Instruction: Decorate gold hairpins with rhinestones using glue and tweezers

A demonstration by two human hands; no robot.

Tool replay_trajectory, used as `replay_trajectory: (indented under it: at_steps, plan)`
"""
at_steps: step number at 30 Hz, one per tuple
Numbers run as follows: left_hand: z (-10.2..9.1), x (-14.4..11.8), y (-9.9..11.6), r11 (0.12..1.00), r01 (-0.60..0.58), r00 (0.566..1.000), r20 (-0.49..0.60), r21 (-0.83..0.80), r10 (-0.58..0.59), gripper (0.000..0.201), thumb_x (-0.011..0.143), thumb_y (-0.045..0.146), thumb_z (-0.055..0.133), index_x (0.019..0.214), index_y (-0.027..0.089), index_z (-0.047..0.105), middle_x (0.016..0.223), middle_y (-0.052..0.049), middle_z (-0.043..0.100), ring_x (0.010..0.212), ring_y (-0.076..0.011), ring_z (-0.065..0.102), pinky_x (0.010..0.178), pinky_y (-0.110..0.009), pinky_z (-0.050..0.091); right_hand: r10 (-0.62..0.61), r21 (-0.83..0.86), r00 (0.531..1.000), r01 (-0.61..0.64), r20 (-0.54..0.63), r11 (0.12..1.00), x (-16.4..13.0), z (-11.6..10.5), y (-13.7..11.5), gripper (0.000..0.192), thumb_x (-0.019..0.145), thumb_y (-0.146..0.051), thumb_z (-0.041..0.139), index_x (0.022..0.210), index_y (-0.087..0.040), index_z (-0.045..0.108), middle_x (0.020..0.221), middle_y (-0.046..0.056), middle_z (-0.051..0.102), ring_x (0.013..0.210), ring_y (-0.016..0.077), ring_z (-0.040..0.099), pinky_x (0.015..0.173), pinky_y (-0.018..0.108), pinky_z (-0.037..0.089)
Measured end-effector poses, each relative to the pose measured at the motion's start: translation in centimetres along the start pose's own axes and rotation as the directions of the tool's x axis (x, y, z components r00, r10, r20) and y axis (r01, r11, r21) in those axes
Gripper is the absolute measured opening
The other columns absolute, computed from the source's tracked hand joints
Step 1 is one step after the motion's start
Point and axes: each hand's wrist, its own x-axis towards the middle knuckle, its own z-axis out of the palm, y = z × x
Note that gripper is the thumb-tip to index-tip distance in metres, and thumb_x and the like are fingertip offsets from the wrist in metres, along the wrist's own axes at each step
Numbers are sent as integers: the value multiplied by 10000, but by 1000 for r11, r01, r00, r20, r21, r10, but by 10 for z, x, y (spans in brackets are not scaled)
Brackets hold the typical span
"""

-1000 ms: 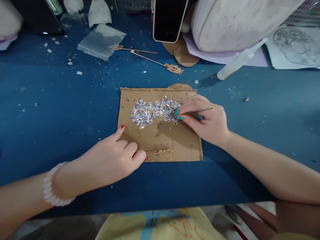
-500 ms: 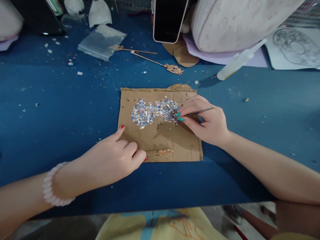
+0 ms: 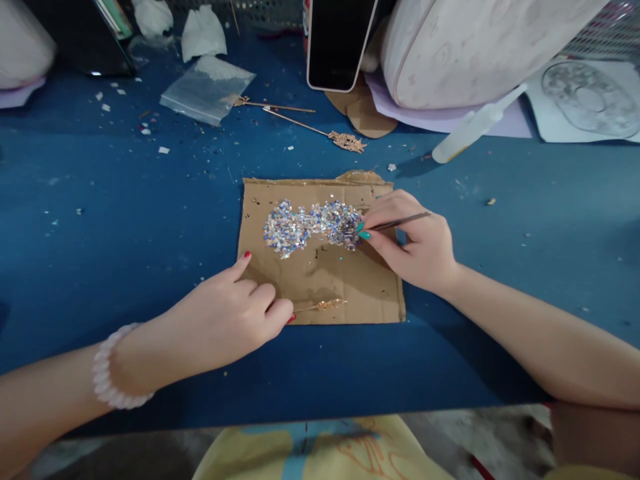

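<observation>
My right hand point(image 3: 413, 240) pinches a pair of thin metal tweezers point(image 3: 395, 223). The tweezer tips reach into the right part of a spread of small shiny blue, white and pink chips point(image 3: 285, 230). Beneath the chips lies a piece of brown cardboard point(image 3: 360, 287). At its lower left edge my left hand point(image 3: 235, 313) is closed on the stem of a gold hairpin point(image 3: 327, 305), whose leafy head points right over the cardboard. The index finger of that hand stretches onto the cardboard's left side.
Two more gold hairpins point(image 3: 347, 141) lie behind the cardboard, beside a clear zip bag point(image 3: 207, 93). Farther back are a phone point(image 3: 340, 43) and a pale pouch point(image 3: 475, 47). A white squeeze bottle point(image 3: 465, 137) leans at the right, near a printed sheet point(image 3: 590, 100).
The tweezer tips have shifted slightly among the chips, with my right hand nearly in place. My left hand keeps its hold. The whole view has moved a little.
</observation>
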Motion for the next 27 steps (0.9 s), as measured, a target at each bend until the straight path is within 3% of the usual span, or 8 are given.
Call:
replay_trajectory:
  at_steps: [11,27]
  plan:
    - [-1,0,1,1000,6,1000,0,19,-6,337,988,183,446,654,218,469,536,31,471,461,-168,489,838,-518,626,66,-17,998,-66,-4,998,1,0,-1,141,873,-109,611,862,-229,683,825,35,736,850,196,699,783,390,595]
    - [1,-1,0,999,3,1000,12,48,-4,333,983,208,456,651,206,465,541,39,470,474,-138,492,853,-496,619,26,-8,1000,-26,0,1000,2,1,-1,173,881,-93,601,841,-234,692,815,14,747,835,188,701,790,395,599]
